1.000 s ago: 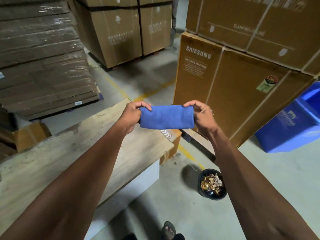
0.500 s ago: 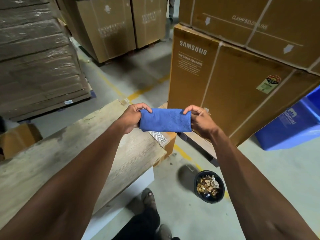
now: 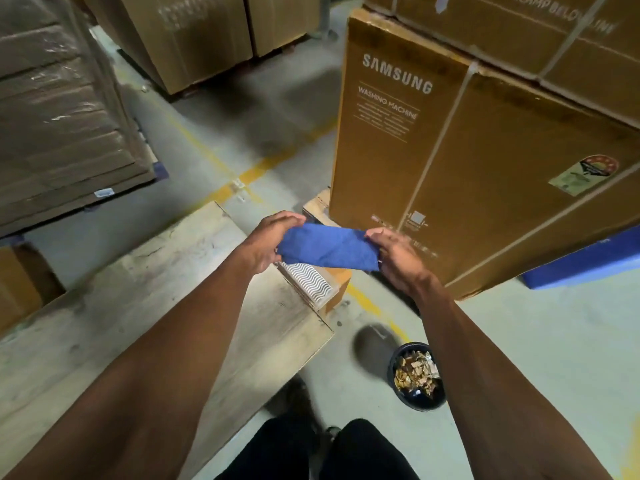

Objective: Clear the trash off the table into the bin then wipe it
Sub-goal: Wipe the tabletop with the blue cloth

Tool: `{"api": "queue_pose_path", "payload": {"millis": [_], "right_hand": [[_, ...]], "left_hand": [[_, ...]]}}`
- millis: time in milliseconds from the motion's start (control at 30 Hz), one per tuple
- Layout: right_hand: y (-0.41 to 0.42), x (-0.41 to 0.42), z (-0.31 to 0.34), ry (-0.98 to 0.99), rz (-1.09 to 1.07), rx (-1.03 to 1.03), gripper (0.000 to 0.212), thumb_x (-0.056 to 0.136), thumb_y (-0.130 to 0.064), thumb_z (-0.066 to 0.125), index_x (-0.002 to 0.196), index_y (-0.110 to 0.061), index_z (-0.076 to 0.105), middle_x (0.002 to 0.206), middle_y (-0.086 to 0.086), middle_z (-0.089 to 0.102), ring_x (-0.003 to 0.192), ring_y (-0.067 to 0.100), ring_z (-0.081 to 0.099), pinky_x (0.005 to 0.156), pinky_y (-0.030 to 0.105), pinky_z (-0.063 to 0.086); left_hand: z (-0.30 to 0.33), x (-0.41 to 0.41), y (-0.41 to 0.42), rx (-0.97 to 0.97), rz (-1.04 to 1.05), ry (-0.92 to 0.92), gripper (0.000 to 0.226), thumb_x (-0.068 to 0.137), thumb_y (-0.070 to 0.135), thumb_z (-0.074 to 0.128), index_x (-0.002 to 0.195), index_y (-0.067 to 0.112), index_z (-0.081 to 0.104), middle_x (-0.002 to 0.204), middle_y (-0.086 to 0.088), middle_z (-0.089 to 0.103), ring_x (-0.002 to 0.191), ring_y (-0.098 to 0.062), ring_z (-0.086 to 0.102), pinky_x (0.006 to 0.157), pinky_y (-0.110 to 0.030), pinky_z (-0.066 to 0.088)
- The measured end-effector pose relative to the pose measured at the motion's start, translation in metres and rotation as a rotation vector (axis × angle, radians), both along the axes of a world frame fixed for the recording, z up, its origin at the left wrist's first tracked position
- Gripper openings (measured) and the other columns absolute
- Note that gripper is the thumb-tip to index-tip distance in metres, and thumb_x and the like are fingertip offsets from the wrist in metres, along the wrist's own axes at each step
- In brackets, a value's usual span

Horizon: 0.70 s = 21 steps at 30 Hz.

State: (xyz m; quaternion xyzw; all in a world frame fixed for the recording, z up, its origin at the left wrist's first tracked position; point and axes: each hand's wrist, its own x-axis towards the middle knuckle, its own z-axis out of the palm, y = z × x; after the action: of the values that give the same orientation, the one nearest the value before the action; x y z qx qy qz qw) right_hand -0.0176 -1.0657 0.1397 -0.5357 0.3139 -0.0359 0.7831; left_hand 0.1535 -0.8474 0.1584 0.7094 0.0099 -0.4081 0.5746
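While both arms reach forward at nearly full stretch, the blue cloth (image 3: pixel 327 249) hangs in the air between the two hands, its long axis running from one hand to the other and dipping slightly toward the right. The left hand (image 3: pixel 268 242) pinches one end with fingers (image 3: pixel 289 218) curled closed over the edge; the right hand (image 3: pixel 394 252) closes on the other end the same way, thumb side up. Neither hand is nearer the cloth than the other, as both have hold of it.

Taking the bench (image 3: pixel 104 323) as the landmark, the cloth sits above and just beyond its far right corner, not over the main surface. So the wiping surface lies down and to the left of the fingers, and the left hand is the nearer one to it. A small box with a wavy pattern (image 3: pixel 308 284) stands just off that corner, directly under the cloth. The bin (image 3: pixel 417 375) rests on the floor to the right of the bench, below the right forearm, with scraps filling it.

What shows of the bench looks bare of trash, though stained, so the clearing step seems done and the wiping step seems to be starting. The coming move probably calls for lowering the cloth leftward onto the wood, flat.
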Motion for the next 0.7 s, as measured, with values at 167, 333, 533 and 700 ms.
{"api": "queue_pose_path", "payload": {"millis": [167, 333, 533, 700], "right_hand": [[-0.004, 0.027, -0.049, 0.157, 0.032, -0.042, 0.041, 0.097, 0.015, 0.065, 0.13, -0.008, 0.056, 0.106, 0.01, 0.071, 0.081, 0.018, 0.071, 0.059, 0.029, 0.061], [-0.005, 0.053, -0.107, 0.323, 0.154, -0.041, 0.026, 0.096, 0.008, 0.068, 0.114, -0.01, 0.066, 0.109, 0.013, 0.069, 0.082, 0.022, 0.068, 0.06, 0.033, 0.062], [-0.002, 0.082, -0.195, 0.463, 0.162, -0.124, 0.025, 0.095, 0.007, 0.071, 0.109, -0.014, 0.064, 0.102, 0.01, 0.067, 0.085, 0.026, 0.067, 0.056, 0.034, 0.064], [0.006, 0.099, -0.266, 0.542, 0.149, -0.21, 0.02, 0.098, -0.005, 0.074, 0.114, -0.012, 0.064, 0.097, 0.006, 0.066, 0.082, 0.022, 0.066, 0.054, 0.028, 0.062]], "left_hand": [[-0.049, 0.028, -0.012, 0.108, 0.008, -0.069, 0.054, 0.085, 0.005, 0.084, 0.126, 0.032, 0.06, 0.117, -0.015, 0.062, 0.102, -0.025, 0.062, 0.086, -0.038, 0.049], [-0.107, 0.056, -0.025, 0.278, 0.074, -0.195, 0.057, 0.074, 0.011, 0.096, 0.118, 0.021, 0.061, 0.125, -0.007, 0.065, 0.113, -0.023, 0.063, 0.096, -0.029, 0.05], [-0.184, 0.077, -0.045, 0.461, 0.041, -0.319, 0.049, 0.063, 0.029, 0.094, 0.103, 0.014, 0.07, 0.11, -0.015, 0.074, 0.112, -0.036, 0.07, 0.103, -0.045, 0.055], [-0.255, 0.098, -0.052, 0.607, -0.015, -0.37, 0.045, 0.085, 0.018, 0.091, 0.124, 0.011, 0.071, 0.118, -0.014, 0.075, 0.115, -0.03, 0.069, 0.086, -0.023, 0.044]]}}
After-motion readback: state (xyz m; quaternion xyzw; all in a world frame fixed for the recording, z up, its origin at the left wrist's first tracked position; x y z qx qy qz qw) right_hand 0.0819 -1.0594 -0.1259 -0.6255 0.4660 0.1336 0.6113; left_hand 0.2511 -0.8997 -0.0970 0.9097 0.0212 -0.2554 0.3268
